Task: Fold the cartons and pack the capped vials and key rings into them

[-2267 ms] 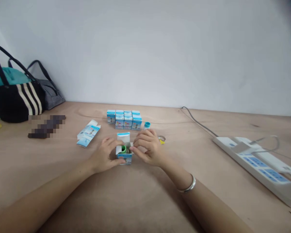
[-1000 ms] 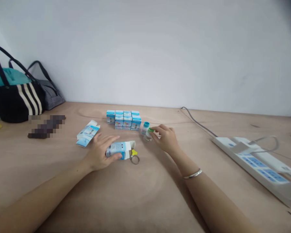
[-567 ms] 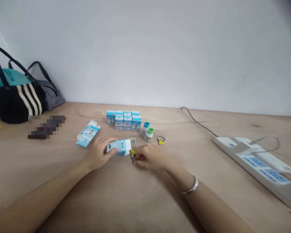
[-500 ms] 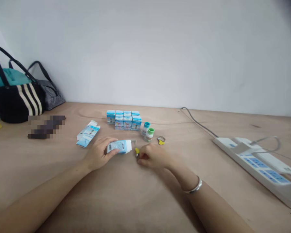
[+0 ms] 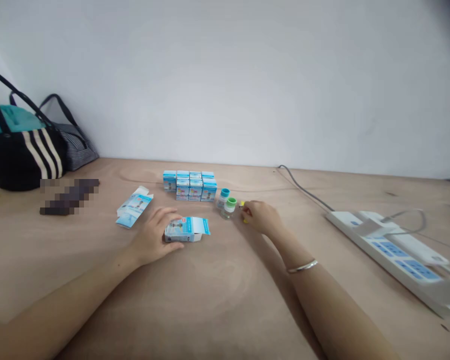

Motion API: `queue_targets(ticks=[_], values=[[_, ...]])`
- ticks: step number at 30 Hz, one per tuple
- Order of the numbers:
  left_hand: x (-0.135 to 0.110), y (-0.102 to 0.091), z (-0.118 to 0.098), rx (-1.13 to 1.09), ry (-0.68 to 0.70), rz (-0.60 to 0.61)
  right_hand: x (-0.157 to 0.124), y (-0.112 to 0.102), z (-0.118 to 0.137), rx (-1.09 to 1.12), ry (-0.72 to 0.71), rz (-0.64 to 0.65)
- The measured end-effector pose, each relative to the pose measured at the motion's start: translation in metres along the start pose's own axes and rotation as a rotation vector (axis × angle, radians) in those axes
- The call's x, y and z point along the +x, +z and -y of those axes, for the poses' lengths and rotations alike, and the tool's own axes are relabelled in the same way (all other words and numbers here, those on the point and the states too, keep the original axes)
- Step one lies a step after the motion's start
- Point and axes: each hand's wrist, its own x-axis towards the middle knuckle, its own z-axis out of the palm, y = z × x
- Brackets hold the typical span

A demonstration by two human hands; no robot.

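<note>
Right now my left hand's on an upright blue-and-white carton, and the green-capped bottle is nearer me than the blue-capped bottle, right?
Not quite: in the head view, the blue-and-white carton lies on its side. Your left hand is on it, and the green-capped bottle is nearer you than the blue-capped bottle.

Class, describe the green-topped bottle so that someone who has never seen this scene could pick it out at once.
On the brown table, find the cluster of blue-and-white cartons near the wall. Just to its right stand a blue-topped bottle and, closer to the viewer, the green-topped bottle. That green top sets it apart.
</note>
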Motion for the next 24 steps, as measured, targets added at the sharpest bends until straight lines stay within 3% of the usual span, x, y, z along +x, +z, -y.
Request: queue_targets(ticks=[2, 4, 7, 9, 10, 12, 14, 19, 24], values=[[-0.001, -0.002, -0.001, -0.038, -0.096, 0.002, 0.001, 0.000, 0.001, 0.008, 0.003, 0.001], [-0.002, -0.002, -0.001, -0.090, -0.203, 0.014, -0.001, -0.003, 0.004, 0.072, 0.006, -0.096], [-0.002, 0.001, 0.002, -0.159, -0.277, 0.056, -0.009, -0.011, 0.018, 0.295, -0.069, -0.456], [-0.002, 0.003, 0.003, -0.200, -0.284, 0.064, -0.017, -0.014, 0.035, 0.447, -0.232, -0.613], [-0.001, 0.005, 0.002, -0.226, -0.287, 0.055, -0.023, -0.014, 0.045, 0.503, -0.347, -0.605], [-0.001, 0.007, 0.000, -0.288, -0.294, 0.036, -0.033, -0.010, 0.064, 0.529, -0.599, -0.464], [0.000, 0.009, -0.003, -0.337, -0.291, 0.025, -0.040, -0.004, 0.080, 0.501, -0.735, -0.337], [0.002, 0.014, -0.006, -0.445, -0.293, 0.050, -0.045, 0.013, 0.094, 0.435, -0.749, -0.178], [0.005, 0.017, -0.005, -0.586, -0.407, 0.066, -0.043, 0.018, 0.091, 0.447, -0.744, -0.131]])
